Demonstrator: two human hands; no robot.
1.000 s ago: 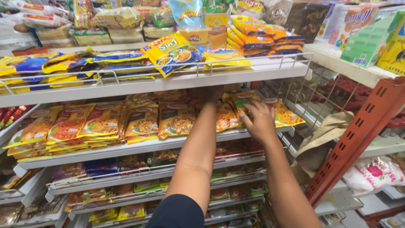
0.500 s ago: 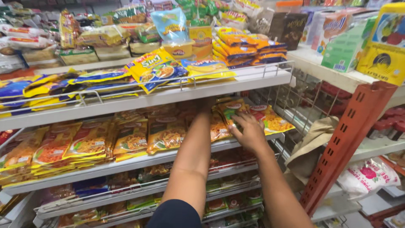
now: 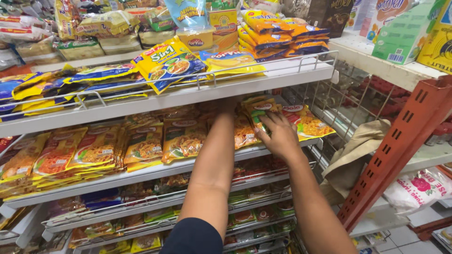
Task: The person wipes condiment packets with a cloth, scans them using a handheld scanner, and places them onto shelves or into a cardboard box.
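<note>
Second white shelf (image 3: 141,175): right hand (image 3: 278,136) pressed flat on orange seasoning sachets (image 3: 263,123), squaring the stack; left hand reaches behind it, grip hidden, cannot tell.

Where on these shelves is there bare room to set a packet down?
Bare white shelf shows right of the yellow packet behind the wire rail. A thin strip lies beyond the orange packets by the right hand. Elsewhere packets overlap; the left hand is hidden under the upper shelf.

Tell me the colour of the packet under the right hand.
Orange and yellow packet, green top edge; head view.
</note>
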